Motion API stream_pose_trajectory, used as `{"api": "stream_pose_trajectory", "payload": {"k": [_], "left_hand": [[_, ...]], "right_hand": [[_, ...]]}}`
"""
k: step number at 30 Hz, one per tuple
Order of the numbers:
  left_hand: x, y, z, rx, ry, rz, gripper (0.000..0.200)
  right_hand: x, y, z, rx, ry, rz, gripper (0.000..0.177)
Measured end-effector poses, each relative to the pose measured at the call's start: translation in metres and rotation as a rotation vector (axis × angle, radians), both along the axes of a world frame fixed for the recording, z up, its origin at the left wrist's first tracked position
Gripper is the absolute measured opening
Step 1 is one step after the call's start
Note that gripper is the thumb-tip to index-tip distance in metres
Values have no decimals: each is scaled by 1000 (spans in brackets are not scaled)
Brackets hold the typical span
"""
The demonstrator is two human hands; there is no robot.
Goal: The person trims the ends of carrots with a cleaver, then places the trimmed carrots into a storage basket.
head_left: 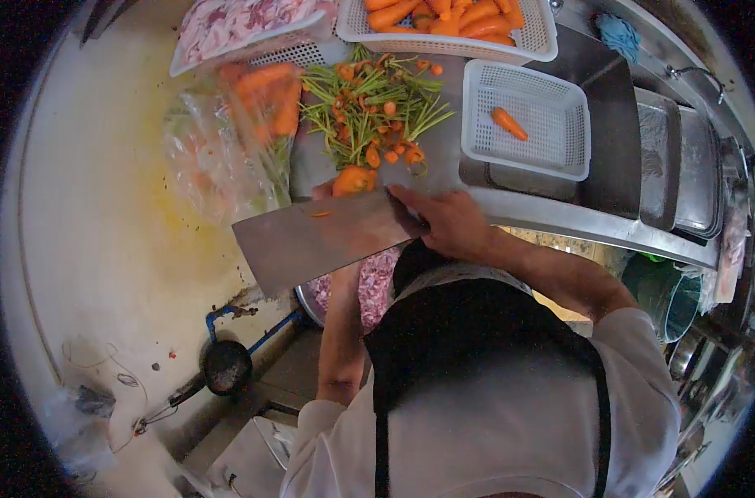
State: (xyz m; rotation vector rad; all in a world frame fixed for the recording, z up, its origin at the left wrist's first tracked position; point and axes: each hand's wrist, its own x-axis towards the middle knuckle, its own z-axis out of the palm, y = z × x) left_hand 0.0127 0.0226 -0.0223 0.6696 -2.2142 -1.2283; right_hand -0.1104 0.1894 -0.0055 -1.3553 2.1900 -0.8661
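My right hand (454, 222) is closed round the handle end of a wide cleaver (311, 241), its blade stretching left across my front. A small orange shred lies on the blade. Beyond the blade's upper edge is the thick end of a carrot (355, 180). My left hand (322, 192) holds that carrot, and most of the hand is hidden under the blade. Just past it a heap of green carrot tops (352, 108) with cut orange ends lies on the steel surface. A clear plastic bag (219, 158) with carrots in it rests to the left.
A white basket (470, 148) with one carrot stands right of the heap, near the sink (614, 124). Behind are a basket of carrots (444, 48) and one of pale meat (257, 46). Below the cleaver, a bowl of minced meat (377, 290) shows. A green bin (666, 295) stands right.
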Motion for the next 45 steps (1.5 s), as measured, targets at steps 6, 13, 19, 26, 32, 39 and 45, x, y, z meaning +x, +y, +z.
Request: {"api": "stream_pose_trajectory", "payload": {"k": [6,13,19,26,32,39,45], "left_hand": [[41,-22,-74,-185,-112,60,46],[21,-4,26,27,-95,130,47],[13,-30,-9,58,-94,-52,46],[-95,-44,-8,856,-130,-109,56],[-144,-63,71,735,558,-138,40],[-20,-196,33,228,525,565,24],[73,-344,-51,-1138,-315,637,41]], "right_hand": [[-5,-12,-28,33,120,20,63],[-38,-18,-58,227,96,-37,54],[-57,17,-75,-12,25,-206,33],[-43,36,-83,-152,-262,-490,31],[-41,58,-79,-203,-397,-692,24],[-30,89,-71,-94,-593,-684,17],[-22,82,-81,-191,-691,-656,10]]}}
